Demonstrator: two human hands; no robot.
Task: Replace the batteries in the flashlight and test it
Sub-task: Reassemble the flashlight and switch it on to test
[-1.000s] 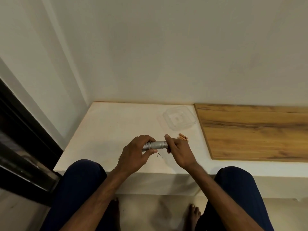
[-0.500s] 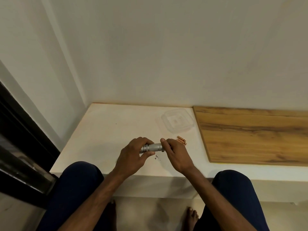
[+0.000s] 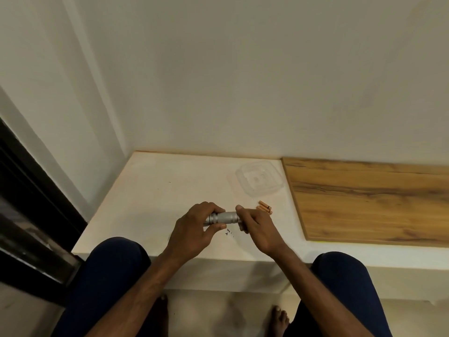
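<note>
Above the pale ledge (image 3: 150, 190), left hand (image 3: 192, 229) and right hand (image 3: 257, 229) grip a ribbed metal flashlight (image 3: 224, 217) (cylindrical).

Plain home room: white walls (image 3: 243, 81), low white ledge (image 3: 150, 190), bare feet (image 3: 279, 317).

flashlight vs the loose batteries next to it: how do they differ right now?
Colour: the flashlight is silver metal; the batteries are copper-orange. Size: the flashlight is thicker and longer than any one battery. State: the flashlight is gripped at its ends by the left hand and right hand; the batteries lie loose on the white ledge. Both are cylinders.
</note>
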